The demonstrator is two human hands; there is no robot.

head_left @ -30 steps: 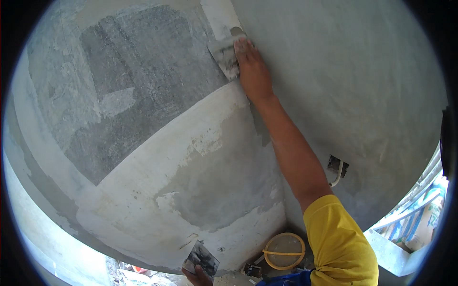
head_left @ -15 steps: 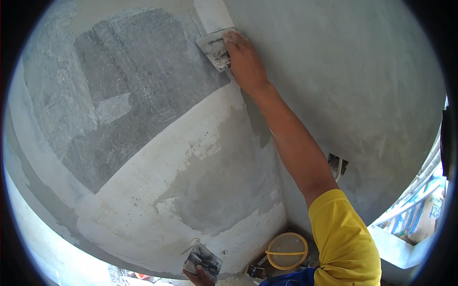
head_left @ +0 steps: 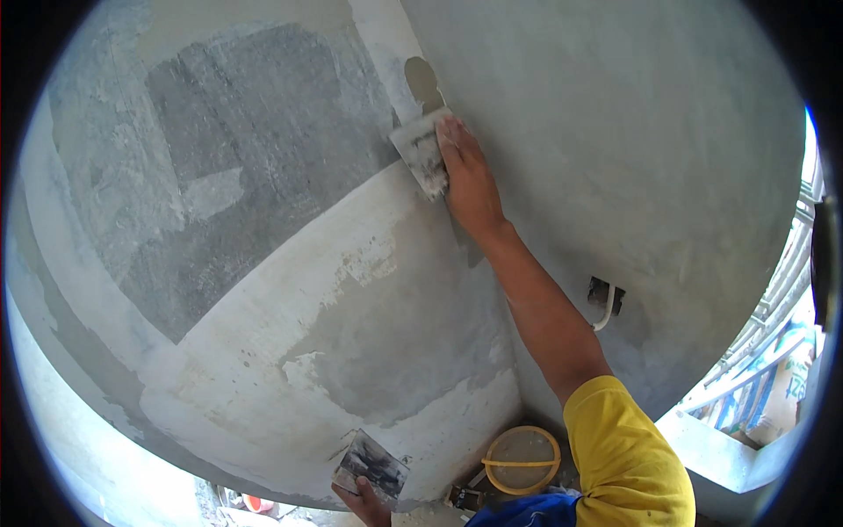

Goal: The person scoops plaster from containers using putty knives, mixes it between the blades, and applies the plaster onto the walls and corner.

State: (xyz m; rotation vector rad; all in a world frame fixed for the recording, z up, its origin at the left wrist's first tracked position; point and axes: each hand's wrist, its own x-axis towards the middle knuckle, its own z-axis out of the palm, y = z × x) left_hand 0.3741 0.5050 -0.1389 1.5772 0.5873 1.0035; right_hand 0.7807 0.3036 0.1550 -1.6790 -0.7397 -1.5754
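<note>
Head fisheye, close, facing wall corner.

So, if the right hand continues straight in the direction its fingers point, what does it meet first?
Probably only wall: the right hand points up along the pale corner strip, its trowel already against the plaster.

right arm: bare forearm, short yellow sleeve at the shoulder. blue garment below it. both hands bare, ungloved.

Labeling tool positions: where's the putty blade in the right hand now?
Head view, upper centre: the putty blade is pressed flat to the wall at the inside corner, under the right hand, just below a dark patch.
</note>
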